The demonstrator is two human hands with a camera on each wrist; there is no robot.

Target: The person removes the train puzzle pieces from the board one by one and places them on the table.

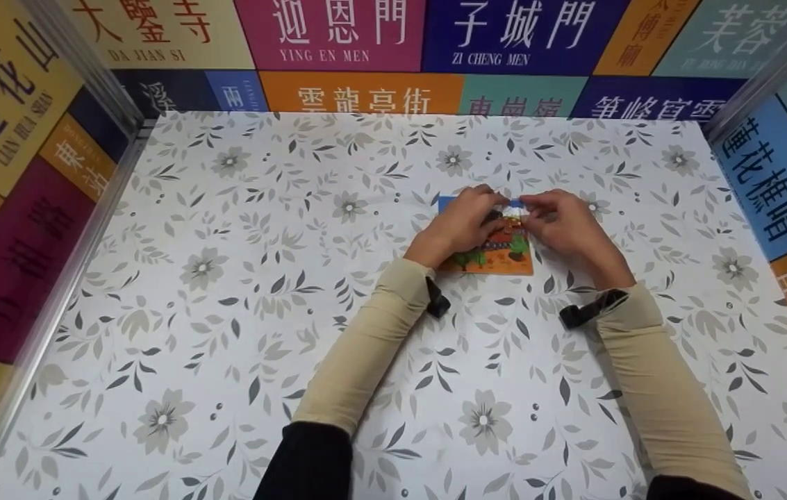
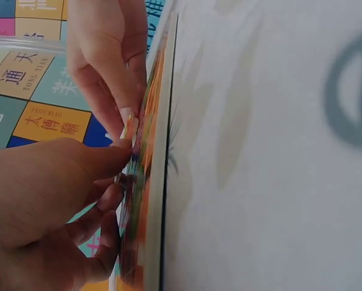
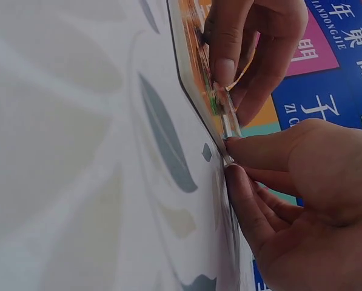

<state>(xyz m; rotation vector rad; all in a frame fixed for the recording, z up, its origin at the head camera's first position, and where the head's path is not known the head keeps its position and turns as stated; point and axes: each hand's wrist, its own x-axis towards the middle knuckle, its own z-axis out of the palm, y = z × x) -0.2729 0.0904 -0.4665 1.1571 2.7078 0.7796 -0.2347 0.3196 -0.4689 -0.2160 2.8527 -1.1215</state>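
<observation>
A small colourful picture board (image 1: 510,262), blue at the top and orange at the bottom, lies flat on the table. It looks like a jigsaw puzzle, though its joints are too small to make out. My left hand (image 1: 466,221) covers much of its left and middle; its thumb and fingers pinch a thin, bright picture piece (image 2: 131,128) just above the surface. From the right, my right hand (image 1: 563,221) pinches the same thin piece with thumb and forefinger, at the board's upper right edge. The fingertips of both hands nearly meet and hide most of the piece.
The table (image 1: 261,312) has a white covering with grey flowers and leaves. Upright panels (image 1: 358,35) with coloured blocks and large characters stand behind it and along both sides. A black wrist strap (image 1: 591,309) shows at the right cuff.
</observation>
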